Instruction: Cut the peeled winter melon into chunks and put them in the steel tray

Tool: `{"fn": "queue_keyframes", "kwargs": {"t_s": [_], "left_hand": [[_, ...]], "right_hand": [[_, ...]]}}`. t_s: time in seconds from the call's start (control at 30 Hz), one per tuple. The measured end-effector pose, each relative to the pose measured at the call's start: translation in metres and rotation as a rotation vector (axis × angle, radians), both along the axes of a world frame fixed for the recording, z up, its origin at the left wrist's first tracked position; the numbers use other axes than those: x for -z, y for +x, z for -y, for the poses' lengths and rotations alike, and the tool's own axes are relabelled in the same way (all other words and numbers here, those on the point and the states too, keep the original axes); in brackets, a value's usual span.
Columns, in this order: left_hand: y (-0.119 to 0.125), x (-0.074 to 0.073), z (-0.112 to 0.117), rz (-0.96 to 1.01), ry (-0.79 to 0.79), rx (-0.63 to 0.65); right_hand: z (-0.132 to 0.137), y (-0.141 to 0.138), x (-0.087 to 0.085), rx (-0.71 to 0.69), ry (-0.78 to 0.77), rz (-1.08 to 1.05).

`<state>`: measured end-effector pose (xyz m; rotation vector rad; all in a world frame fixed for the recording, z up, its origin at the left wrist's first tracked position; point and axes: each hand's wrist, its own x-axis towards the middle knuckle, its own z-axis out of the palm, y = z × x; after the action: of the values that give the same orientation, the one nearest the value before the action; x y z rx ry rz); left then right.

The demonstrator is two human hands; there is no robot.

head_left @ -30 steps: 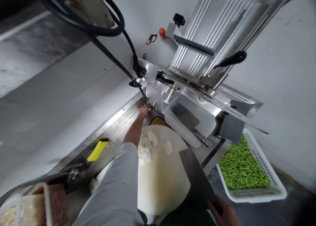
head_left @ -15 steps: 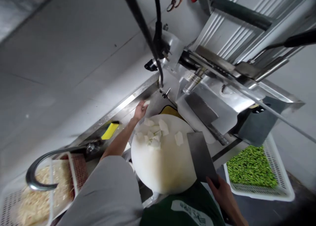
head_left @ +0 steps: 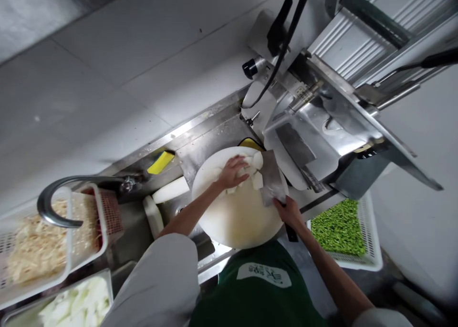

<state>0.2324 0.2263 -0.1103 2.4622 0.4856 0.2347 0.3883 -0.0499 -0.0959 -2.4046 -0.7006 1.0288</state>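
Observation:
White vegetable pieces [head_left: 256, 180], their kind unclear, lie together on the far part of a round white cutting board [head_left: 236, 229]. My left hand [head_left: 232, 173] rests over them from the left, its fingers apart; what lies beneath the palm is hidden. In my right hand [head_left: 289, 212] is the handle of a cleaver [head_left: 273, 179]. Its broad blade lies over the board's right edge, beside the pieces and close to touching them.
A metal slicing machine [head_left: 322, 122] stands right of the board, with another cleaver [head_left: 295, 143] on it. Chopped greens fill a white basket [head_left: 372, 236]. Left are a curved tap [head_left: 45, 200], a yellow sponge [head_left: 161, 162], long white vegetables [head_left: 171, 189] and a basket of pale shreds [head_left: 69, 241].
My left hand has come from beyond the board's far left edge, where it held a white piece, onto the pieces. My right hand has brought the cleaver up and left beside them.

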Motion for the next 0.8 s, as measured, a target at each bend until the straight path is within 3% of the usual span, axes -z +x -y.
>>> {"fn": "queue_keyframes", "kwargs": {"t_s": [0.1,0.33,0.57,0.8], "left_hand": [[-0.002,-0.007,0.028,-0.031,0.019,0.032],[0.014,-0.007,0.091,-0.074,0.126,-0.184],[0.017,-0.008,0.114,-0.007,0.119,-0.241],[0.013,-0.040,0.130,0.004,0.180,-0.189]], "right_hand": [[-0.017,0.005,0.000,-0.048,0.028,-0.021],[-0.030,-0.017,0.000,-0.200,0.154,-0.021],[-0.019,-0.057,-0.007,-0.078,0.308,-0.112],[0.004,-0.074,-0.028,0.023,0.312,-0.194]]}}
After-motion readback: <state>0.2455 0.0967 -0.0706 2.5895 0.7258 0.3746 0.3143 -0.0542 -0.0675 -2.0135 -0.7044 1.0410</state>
